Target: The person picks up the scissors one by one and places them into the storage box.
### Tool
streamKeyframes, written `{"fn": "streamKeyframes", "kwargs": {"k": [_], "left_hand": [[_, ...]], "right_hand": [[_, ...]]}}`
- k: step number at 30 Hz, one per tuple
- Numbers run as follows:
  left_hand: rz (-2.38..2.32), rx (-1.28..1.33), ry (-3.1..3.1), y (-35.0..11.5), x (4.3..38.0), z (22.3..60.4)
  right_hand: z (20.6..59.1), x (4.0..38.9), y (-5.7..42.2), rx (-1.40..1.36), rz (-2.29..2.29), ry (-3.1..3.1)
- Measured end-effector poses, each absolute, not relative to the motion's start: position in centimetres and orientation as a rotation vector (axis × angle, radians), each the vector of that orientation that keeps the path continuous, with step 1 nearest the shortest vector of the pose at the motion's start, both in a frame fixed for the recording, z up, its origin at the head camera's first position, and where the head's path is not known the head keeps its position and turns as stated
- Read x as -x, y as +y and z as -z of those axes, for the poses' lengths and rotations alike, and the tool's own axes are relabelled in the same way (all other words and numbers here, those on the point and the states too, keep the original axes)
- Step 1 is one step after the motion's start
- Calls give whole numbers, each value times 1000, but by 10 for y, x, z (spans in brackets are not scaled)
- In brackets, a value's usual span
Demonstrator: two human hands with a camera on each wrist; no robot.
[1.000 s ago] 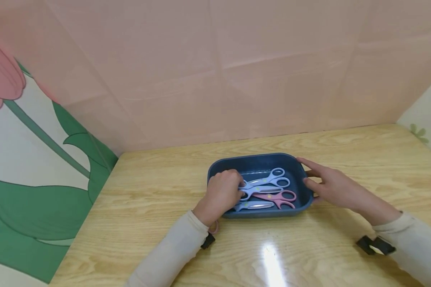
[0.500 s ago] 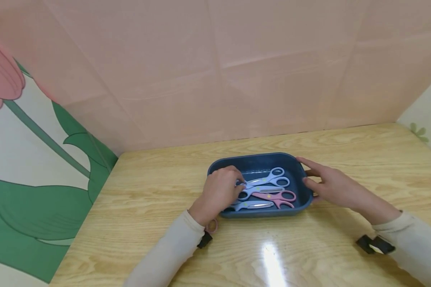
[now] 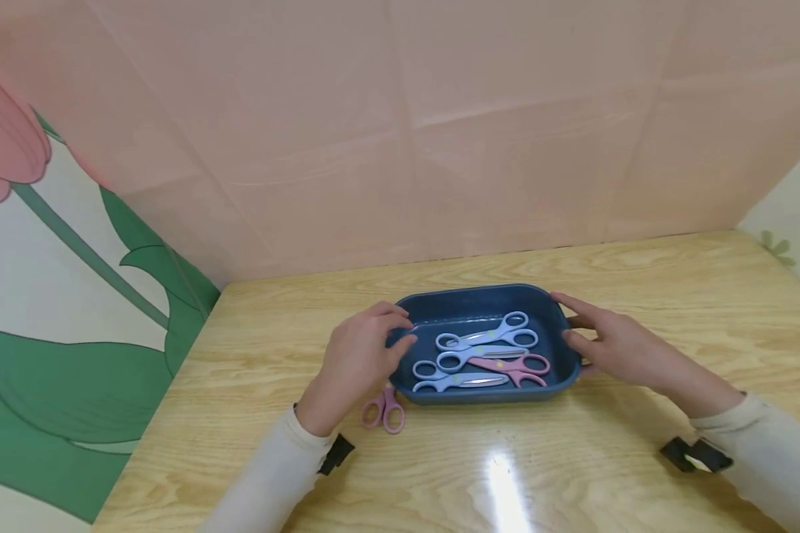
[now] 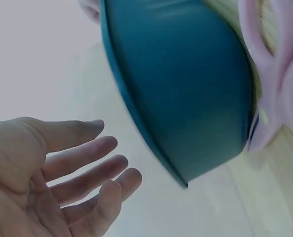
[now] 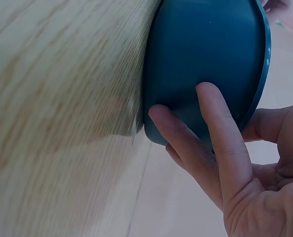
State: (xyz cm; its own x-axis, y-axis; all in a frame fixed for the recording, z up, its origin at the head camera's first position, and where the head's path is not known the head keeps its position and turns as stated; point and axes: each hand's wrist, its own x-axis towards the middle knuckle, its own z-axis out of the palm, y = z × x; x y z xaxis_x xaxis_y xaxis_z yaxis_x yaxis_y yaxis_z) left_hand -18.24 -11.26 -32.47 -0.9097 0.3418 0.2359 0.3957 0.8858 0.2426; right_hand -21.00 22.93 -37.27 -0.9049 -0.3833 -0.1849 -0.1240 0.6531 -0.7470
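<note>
A dark blue bin on the table holds several blue scissors and one pink pair of scissors. Another pink pair of scissors lies on the table at the bin's front left corner; its blades are hidden. My left hand is by the bin's left end, fingers loosely bent. In the left wrist view, my left hand holds nothing and is apart from the bin wall. My right hand rests its spread fingers against the bin's right end, as the right wrist view confirms.
The light wooden table extends around the bin. A pink sheet hangs behind it, and a flower-patterned panel stands at the left. A white wall borders the right side.
My left hand has come out of the bin and moved left. The blue scissors it covered and the pink scissors on the table now show more fully. My right hand has stayed put.
</note>
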Motion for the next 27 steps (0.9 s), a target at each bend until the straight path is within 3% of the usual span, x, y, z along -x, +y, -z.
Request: {"fn": "streamKeyframes", "kwargs": {"k": [14, 27], "left_hand": [[183, 617, -2860, -152, 145, 332], [-3, 626, -2970, -156, 150, 363]], "right_hand": [[372, 210, 230, 389, 1115, 2546], [376, 211, 230, 400, 1109, 2548]]}}
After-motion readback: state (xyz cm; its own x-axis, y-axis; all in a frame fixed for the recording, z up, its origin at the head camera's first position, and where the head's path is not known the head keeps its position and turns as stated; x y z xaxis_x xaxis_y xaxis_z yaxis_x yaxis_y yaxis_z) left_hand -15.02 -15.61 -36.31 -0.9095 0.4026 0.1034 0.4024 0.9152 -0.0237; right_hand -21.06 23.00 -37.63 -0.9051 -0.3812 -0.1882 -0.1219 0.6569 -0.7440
